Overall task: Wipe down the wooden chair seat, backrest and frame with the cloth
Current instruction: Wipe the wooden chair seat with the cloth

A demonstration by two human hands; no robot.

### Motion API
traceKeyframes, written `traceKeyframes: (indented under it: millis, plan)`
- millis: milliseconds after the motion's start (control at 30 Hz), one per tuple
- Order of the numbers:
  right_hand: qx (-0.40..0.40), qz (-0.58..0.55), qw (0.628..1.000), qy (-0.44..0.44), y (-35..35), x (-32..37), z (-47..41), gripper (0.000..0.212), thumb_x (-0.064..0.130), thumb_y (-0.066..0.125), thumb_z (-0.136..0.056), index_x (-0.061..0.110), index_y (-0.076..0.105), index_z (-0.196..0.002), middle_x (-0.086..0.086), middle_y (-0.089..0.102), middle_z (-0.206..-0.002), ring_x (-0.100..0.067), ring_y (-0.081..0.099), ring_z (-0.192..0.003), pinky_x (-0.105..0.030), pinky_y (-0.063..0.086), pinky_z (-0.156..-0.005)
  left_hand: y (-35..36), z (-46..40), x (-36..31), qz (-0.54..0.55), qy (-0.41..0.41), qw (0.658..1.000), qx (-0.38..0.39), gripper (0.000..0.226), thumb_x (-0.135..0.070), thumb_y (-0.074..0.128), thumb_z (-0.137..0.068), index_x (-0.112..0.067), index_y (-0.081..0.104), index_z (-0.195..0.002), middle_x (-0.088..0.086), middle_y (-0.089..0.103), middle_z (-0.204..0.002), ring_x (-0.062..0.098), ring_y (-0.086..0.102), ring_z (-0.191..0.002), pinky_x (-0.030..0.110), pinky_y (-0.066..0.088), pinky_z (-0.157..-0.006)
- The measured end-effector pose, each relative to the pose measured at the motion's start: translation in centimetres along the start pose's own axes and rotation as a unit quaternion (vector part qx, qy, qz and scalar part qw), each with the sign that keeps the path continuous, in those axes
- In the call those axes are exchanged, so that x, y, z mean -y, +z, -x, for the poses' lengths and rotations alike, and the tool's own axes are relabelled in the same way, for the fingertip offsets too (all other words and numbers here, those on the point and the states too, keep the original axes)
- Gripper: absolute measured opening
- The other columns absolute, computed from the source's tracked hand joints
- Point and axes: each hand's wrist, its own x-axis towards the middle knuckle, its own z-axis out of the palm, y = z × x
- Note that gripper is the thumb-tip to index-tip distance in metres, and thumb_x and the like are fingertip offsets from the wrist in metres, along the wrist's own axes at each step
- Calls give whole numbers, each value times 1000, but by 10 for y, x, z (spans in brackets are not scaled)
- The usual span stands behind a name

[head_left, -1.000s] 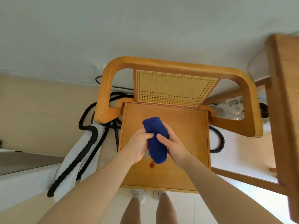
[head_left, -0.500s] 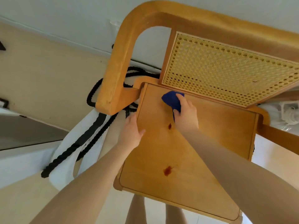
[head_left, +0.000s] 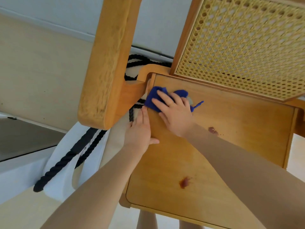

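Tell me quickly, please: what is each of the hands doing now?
Left hand: open, straight fingers resting along the left edge of the chair seat.
Right hand: open, flat fingers pressing the blue cloth onto the seat.

Pale wall [head_left: 49, 19], beige floor [head_left: 41, 76]

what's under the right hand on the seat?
The blue cloth, pressed flat on the seat's back left corner by the right hand. Its edges show around the fingers. Whether any stain lies beneath it cannot be seen.
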Motion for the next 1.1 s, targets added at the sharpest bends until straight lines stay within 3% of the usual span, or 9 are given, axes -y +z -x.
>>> traceKeyframes:
  millis: [100, 200, 333, 467, 633, 800, 900, 1000, 1100]
  plan:
    - [21, 79, 992, -93, 6, -4, 12, 53, 18, 60, -83, 25, 47, -134, -3, 46, -141, -38, 48, -121, -50, 40, -94, 4, -1, -1, -3, -17, 1000, 6, 116, -59, 62, -73, -5, -12, -144, 8, 1, -156, 20, 17, -140, 33, 24, -109]
    - [9, 168, 972, -162, -9, -24, -6, 56, 14, 43, -82, 26, 42, -137, -2, 43, -144, -35, 47, -120, -47, 41, -93, 9, -6, -2, 34, -51, 998, 17, 121, -56, 66, -71, -10, -20, -143, 1, -8, -156, 20, 18, -140, 35, 30, -105]
    - [-7, 126, 992, -28, -23, -33, -33, 57, 8, 36, -93, 28, 25, -145, -3, 19, -155, -37, 29, -128, -47, 26, -99, 10, -7, -5, 33, -68, 997, 23, 126, -54, 68, -70, -12, -27, -141, 0, -11, -156, 23, 27, -135, 35, 36, -99]
    - [-57, 47, 995, 62, -6, -11, -25, 54, 7, 47, -89, 25, 39, -138, -7, 35, -147, -41, 36, -122, -50, 30, -94, 14, -9, -4, 68, -113, 989, 72, 124, -48, 70, -72, -25, -34, -137, -1, -4, -157, 28, 40, -127, 39, 45, -88]
    - [-31, 70, 994, -81, 16, 0, 33, 66, 16, 75, -63, 22, 54, -126, -5, 54, -130, -38, 45, -110, -47, 39, -87, 16, -8, -4, 164, -189, 965, 77, 120, -35, 72, -76, -26, -29, -140, 10, 41, -141, 29, 54, -110, 39, 46, -80]
    - [-4, 128, 951, -282, 2, -31, 24, 62, 9, 68, -69, 26, 53, -127, -1, 55, -129, -33, 54, -103, -41, 42, -85, 13, -11, -2, 176, -145, 972, 66, 116, -32, 77, -73, -20, -13, -146, 8, 50, -121, 25, 52, -92, 37, 44, -76]
    - [-46, 142, 968, -204, -9, -50, -9, 60, 5, 57, -74, 27, 50, -129, -5, 52, -131, -37, 51, -105, -42, 32, -84, 13, -15, -2, 203, -166, 962, 72, 121, -26, 79, -69, -23, -14, -146, 9, 35, -145, 26, 45, -123, 41, 40, -99]
    - [-78, 113, 990, -42, -11, -54, -26, 59, 2, 53, -82, 27, 44, -135, -9, 45, -137, -40, 44, -110, -47, 34, -87, 18, -9, 0, 166, -159, 970, 81, 121, -41, 73, -72, -24, -23, -143, 9, 33, -145, 26, 47, -122, 40, 43, -90]
    - [-87, 62, 994, 13, -9, -41, -25, 56, 3, 53, -82, 27, 47, -132, -10, 44, -136, -40, 41, -109, -50, 32, -88, 20, -5, 2, 167, -162, 969, 79, 118, -47, 70, -72, -26, -22, -143, 8, 37, -142, 26, 50, -117, 38, 45, -81]
